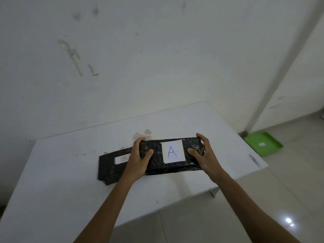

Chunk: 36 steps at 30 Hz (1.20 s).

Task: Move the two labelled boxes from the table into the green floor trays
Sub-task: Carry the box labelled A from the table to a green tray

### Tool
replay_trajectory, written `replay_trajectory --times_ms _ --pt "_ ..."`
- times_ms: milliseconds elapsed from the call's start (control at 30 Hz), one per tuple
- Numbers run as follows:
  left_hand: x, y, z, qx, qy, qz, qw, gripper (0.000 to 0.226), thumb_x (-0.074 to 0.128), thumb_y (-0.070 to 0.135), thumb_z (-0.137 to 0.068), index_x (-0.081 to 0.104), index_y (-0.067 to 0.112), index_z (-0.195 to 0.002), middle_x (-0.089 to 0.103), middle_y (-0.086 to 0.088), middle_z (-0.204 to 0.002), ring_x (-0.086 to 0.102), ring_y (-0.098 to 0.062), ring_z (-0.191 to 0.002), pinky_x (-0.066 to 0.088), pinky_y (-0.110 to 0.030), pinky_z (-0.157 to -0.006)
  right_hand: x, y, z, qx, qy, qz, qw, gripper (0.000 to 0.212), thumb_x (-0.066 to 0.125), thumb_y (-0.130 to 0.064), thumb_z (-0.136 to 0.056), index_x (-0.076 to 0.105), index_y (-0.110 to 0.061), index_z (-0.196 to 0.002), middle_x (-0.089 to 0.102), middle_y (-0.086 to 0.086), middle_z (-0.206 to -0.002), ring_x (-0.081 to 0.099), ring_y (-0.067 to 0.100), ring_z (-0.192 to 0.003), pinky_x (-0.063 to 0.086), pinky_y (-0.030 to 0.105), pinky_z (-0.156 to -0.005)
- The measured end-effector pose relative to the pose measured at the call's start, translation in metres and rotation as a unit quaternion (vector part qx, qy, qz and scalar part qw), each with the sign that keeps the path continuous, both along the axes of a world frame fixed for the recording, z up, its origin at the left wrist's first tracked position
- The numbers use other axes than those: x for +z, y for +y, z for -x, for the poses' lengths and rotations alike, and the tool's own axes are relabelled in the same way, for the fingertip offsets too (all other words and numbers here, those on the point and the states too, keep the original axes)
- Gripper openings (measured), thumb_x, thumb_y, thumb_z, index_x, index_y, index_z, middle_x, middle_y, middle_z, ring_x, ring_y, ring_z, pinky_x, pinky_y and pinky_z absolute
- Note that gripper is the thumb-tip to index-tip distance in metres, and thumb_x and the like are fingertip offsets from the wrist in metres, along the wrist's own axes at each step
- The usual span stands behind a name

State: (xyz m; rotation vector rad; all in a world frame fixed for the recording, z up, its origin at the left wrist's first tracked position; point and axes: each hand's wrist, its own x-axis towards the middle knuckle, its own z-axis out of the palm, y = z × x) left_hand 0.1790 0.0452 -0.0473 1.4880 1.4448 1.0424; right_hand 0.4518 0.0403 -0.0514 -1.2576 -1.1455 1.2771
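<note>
A black wrapped box with a white label marked "A" (173,151) is held over the white table (70,172). My left hand (138,158) grips its left end and my right hand (203,155) grips its right end. A second black box (112,165) with a white label lies flat on the table to the left, partly behind my left hand; its letter is mostly hidden. One green tray (263,143) lies on the floor at the right, past the table's edge, with a small white label inside.
White walls rise behind the table and meet in a corner at the right, where a grey pipe (273,85) runs down to the floor beside the tray. Pale floor tiles (245,207) spread to the right and front of the table.
</note>
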Motion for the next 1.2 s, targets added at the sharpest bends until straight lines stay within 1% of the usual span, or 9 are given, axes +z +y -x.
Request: replay_trajectory --times_ms 100,200,400,533,633,733,800,967,1200 --pt "-0.001 0.012 -0.064 -0.020 0.007 0.007 1.000 0.049 0.056 0.039 -0.095 0.034 0.039 -0.139 0.050 -0.002 -0.136 0.056 -0.020 -0.120 0.054 -0.038 -0.097 -0.001 0.001 -0.064 -0.020 -0.003 -0.008 1.000 0.070 0.074 -0.023 -0.092 0.036 -0.041 -0.147 0.054 -0.001 -0.130 0.068 0.022 -0.111 0.063 0.030 -0.071" --pt "-0.001 0.025 -0.136 -0.026 0.000 0.006 1.000 0.047 0.056 0.041 -0.095 0.035 0.043 -0.136 0.052 -0.002 -0.132 0.061 -0.018 -0.111 0.058 -0.024 -0.079 -0.001 0.010 -0.136 -0.029 -0.011 -0.018 0.999 0.069 0.075 -0.024 -0.091 0.037 -0.041 -0.147 0.056 -0.001 -0.130 0.069 0.019 -0.110 0.062 0.026 -0.071" --pt "-0.002 0.057 -0.273 -0.035 -0.011 0.011 0.999 0.050 0.057 0.044 -0.093 0.033 0.046 -0.137 0.050 -0.001 -0.133 0.060 -0.021 -0.114 0.058 -0.043 -0.091 -0.001 0.040 -0.273 -0.049 -0.023 -0.022 0.998 0.071 0.075 -0.022 -0.090 0.038 -0.038 -0.148 0.058 -0.002 -0.129 0.071 0.006 -0.103 0.060 0.023 -0.076" --pt "-0.007 0.090 -0.348 -0.040 -0.010 0.016 0.999 0.051 0.057 0.042 -0.094 0.033 0.042 -0.139 0.050 -0.003 -0.134 0.059 -0.022 -0.117 0.056 -0.047 -0.095 -0.004 0.071 -0.347 -0.050 -0.032 -0.020 0.998 0.071 0.073 -0.018 -0.092 0.036 -0.031 -0.151 0.058 -0.001 -0.129 0.071 0.001 -0.100 0.059 0.021 -0.077" --pt "-0.012 0.127 -0.394 -0.040 -0.007 0.013 0.999 0.051 0.058 0.041 -0.093 0.034 0.042 -0.139 0.051 -0.001 -0.133 0.059 -0.021 -0.116 0.055 -0.046 -0.097 -0.008 0.105 -0.392 -0.053 -0.031 -0.019 0.998 0.070 0.072 -0.017 -0.093 0.036 -0.032 -0.150 0.058 0.000 -0.129 0.072 0.003 -0.100 0.061 0.022 -0.076" --pt "-0.019 0.171 -0.432 -0.034 -0.009 0.014 0.999 0.051 0.059 0.040 -0.093 0.035 0.041 -0.139 0.052 -0.003 -0.131 0.060 -0.023 -0.114 0.055 -0.047 -0.096 -0.012 0.151 -0.431 -0.052 -0.030 -0.018 0.998 0.069 0.072 -0.016 -0.093 0.037 -0.033 -0.149 0.058 0.008 -0.130 0.070 0.019 -0.109 0.063 0.030 -0.082" --pt "-0.026 0.202 -0.457 -0.024 -0.012 0.015 1.000 0.051 0.059 0.038 -0.094 0.036 0.039 -0.139 0.053 -0.005 -0.129 0.061 -0.024 -0.113 0.054 -0.047 -0.097 -0.015 0.184 -0.455 -0.044 -0.030 -0.015 0.998 0.069 0.072 -0.017 -0.093 0.036 -0.033 -0.149 0.058 0.012 -0.132 0.069 0.026 -0.112 0.063 0.031 -0.080" --pt "-0.035 0.271 -0.513 -0.010 -0.008 0.039 0.999 0.050 0.058 0.036 -0.094 0.036 0.037 -0.139 0.053 -0.008 -0.129 0.061 -0.026 -0.111 0.055 -0.046 -0.094 -0.022 0.260 -0.508 -0.033 -0.035 0.004 0.999 0.069 0.072 -0.015 -0.093 0.035 -0.031 -0.150 0.054 0.014 -0.135 0.069 0.017 -0.103 0.060 0.021 -0.069" --pt "-0.041 0.350 -0.573 0.002 0.006 0.054 0.999 0.055 0.057 0.037 -0.096 0.033 0.032 -0.145 0.048 -0.006 -0.139 0.055 -0.026 -0.123 0.051 -0.047 -0.101 -0.035 0.351 -0.569 -0.015 -0.043 0.024 0.999 0.069 0.073 -0.020 -0.093 0.035 -0.033 -0.149 0.055 0.012 -0.137 0.068 0.024 -0.113 0.063 0.030 -0.080"
